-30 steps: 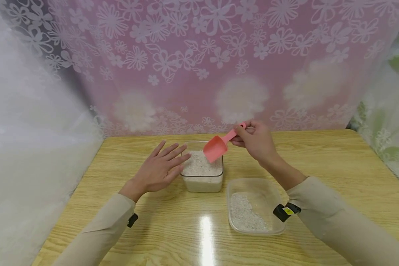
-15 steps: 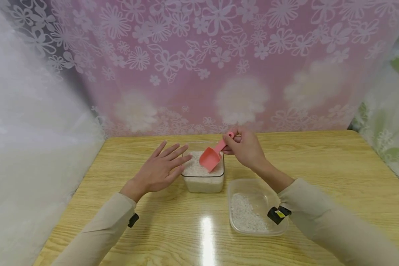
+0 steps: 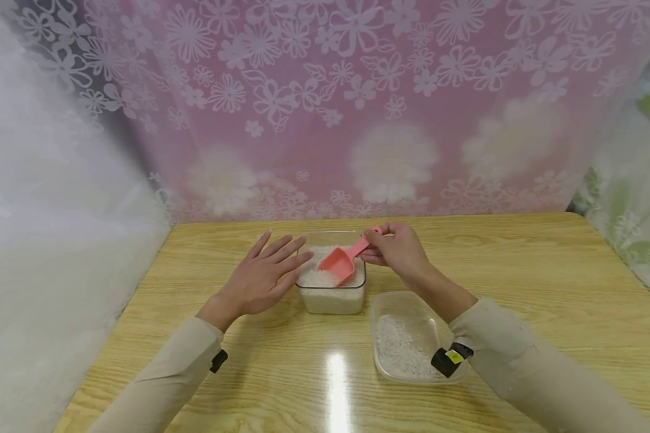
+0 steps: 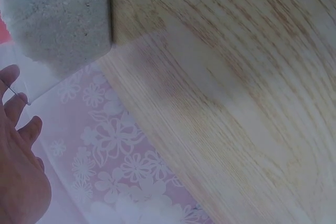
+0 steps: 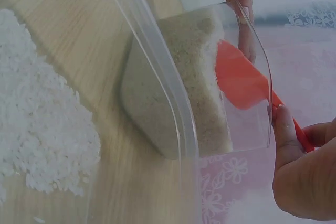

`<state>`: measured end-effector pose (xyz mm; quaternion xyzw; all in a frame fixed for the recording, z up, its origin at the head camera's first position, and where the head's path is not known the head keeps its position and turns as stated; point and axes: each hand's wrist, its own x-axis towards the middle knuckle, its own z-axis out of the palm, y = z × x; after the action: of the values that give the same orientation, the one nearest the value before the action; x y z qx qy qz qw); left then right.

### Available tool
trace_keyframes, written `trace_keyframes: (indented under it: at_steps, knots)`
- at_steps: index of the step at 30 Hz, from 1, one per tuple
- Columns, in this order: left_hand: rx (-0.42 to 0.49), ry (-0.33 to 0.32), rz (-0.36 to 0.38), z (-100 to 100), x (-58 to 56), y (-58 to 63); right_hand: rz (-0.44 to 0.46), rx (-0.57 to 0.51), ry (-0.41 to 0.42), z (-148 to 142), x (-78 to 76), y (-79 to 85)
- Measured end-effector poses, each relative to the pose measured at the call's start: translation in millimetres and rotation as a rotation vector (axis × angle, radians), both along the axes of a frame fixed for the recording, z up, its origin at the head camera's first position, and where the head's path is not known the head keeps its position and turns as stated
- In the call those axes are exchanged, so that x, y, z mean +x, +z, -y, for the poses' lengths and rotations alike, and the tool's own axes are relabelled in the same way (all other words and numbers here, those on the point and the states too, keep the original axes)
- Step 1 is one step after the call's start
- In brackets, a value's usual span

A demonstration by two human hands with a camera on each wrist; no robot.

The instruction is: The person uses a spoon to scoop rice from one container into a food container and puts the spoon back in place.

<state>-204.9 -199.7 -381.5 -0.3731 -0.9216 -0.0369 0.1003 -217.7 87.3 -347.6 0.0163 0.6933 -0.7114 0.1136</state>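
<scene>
A clear square container [image 3: 333,304] nearly full of white rice [image 3: 316,255] stands on the table. My right hand [image 3: 401,249] pinches the handle of a pink scoop [image 3: 340,264], its bowl tilted with the lip dug into the rice and some grains inside. In the right wrist view the scoop [image 5: 239,77] shows through the container wall, with the thumb [image 5: 286,129] on its handle. Fingers spread and straight, my left hand [image 3: 262,276] rests its fingertips at the container's left rim. The left wrist view shows those fingers [image 4: 14,108] at the rim corner.
A second, shallower plastic box [image 3: 376,361] with a thin heap of rice [image 3: 401,349] sits nearer, at the right, under the right wrist. The wooden table [image 3: 271,373] ends at a pink flowered curtain [image 3: 325,150] behind. White sheeting [image 3: 59,210] hangs at the left.
The right hand has come down and left with the scoop, from above the container into the rice, and some rice now lies in its bowl. The left hand has stayed put.
</scene>
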Motion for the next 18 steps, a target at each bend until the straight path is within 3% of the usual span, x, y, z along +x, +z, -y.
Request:
trace_keyframes:
  at_steps: [18]
  knots:
    - [0.022, 0.003, -0.021, -2.4, -0.8, -1.2, 0.097, -0.266, -0.032, -17.2, 3.3, -8.3]
